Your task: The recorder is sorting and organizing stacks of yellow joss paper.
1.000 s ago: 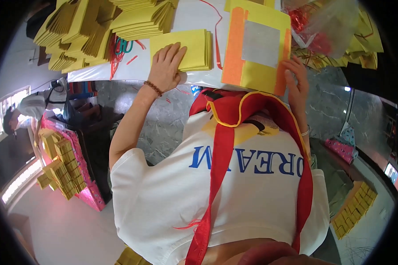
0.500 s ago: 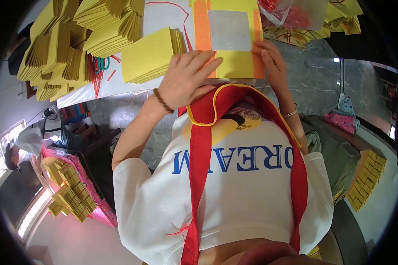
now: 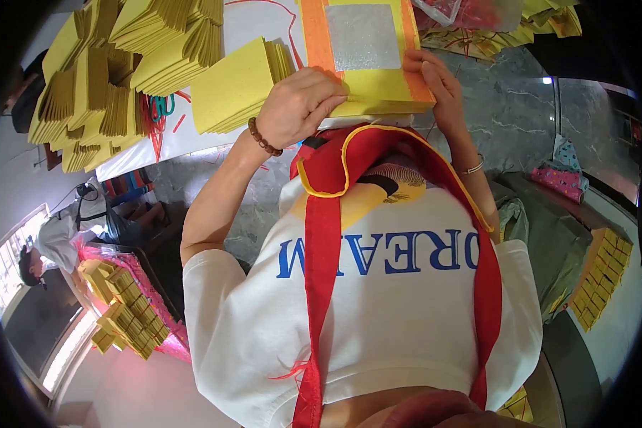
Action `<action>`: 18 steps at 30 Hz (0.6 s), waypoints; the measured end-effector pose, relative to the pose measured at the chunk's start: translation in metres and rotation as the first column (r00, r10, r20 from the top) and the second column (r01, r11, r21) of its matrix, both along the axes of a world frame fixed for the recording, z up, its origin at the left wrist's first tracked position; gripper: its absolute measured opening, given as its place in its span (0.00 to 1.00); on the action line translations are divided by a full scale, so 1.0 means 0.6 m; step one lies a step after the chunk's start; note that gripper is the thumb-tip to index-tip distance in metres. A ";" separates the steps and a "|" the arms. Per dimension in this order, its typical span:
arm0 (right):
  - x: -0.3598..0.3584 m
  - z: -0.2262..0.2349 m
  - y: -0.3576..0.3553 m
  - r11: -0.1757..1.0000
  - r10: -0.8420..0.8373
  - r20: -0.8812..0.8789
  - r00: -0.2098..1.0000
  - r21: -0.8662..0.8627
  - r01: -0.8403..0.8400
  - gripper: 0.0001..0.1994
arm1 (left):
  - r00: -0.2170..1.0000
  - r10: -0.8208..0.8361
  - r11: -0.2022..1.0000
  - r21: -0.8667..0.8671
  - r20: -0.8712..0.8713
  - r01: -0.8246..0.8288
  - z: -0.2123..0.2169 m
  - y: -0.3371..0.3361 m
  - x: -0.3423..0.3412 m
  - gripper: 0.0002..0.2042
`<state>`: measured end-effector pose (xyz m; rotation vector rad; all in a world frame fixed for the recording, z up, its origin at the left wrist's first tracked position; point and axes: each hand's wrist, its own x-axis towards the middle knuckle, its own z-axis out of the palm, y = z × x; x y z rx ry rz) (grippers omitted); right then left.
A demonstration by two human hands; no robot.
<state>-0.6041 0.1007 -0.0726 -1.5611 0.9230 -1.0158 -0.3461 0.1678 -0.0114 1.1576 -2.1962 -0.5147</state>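
Observation:
A stack of yellow paper [image 3: 367,89] with orange side strips and a silver-grey square lies before me at the table's near edge. My left hand [image 3: 299,103] is closed at its near left corner, fingers curled and thumb along the near edge. At the right edge my right hand [image 3: 436,89] grips the paper between fingers and thumb. The near edge looks lifted and slightly bent. Just left of my left hand sits a folded bundle of yellow paper [image 3: 232,89], apart from the stack.
Piles of folded yellow paper [image 3: 89,93] fill the table's left side. Teal-handled scissors [image 3: 162,106] and red string [image 3: 152,128] lie beside them. A clear plastic bag with red material [image 3: 478,14] is at the far right. Another person [image 3: 57,239] sits at the left.
My left hand has gone from lying spread on the paper to curling round its near corner. The near edge has risen and bent. My right hand stays at the right edge.

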 end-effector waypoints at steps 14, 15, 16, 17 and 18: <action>0.006 0.006 0.002 1.000 -0.019 -0.030 0.999 -0.019 0.018 0.18 | 0.992 0.024 0.956 0.294 -0.124 0.013 0.004 -0.014 0.006 0.05; 0.007 0.005 0.002 1.000 -0.020 -0.036 0.999 -0.020 0.019 0.19 | 0.981 0.058 0.936 0.352 -0.187 0.012 0.001 -0.017 0.008 0.05; 0.006 0.005 0.001 1.000 -0.019 -0.033 0.999 -0.020 0.019 0.19 | 0.981 0.058 0.936 0.351 -0.184 0.010 0.000 -0.021 0.011 0.05; 0.004 0.005 0.001 0.999 -0.004 -0.041 0.999 -0.047 0.002 0.20 | 0.972 0.089 0.875 0.483 -0.217 0.028 0.000 -0.025 0.015 0.06; 0.002 0.004 0.000 0.997 0.010 -0.050 0.999 -0.074 -0.013 0.21 | 0.962 0.124 0.795 0.604 -0.244 0.051 -0.001 -0.028 0.018 0.07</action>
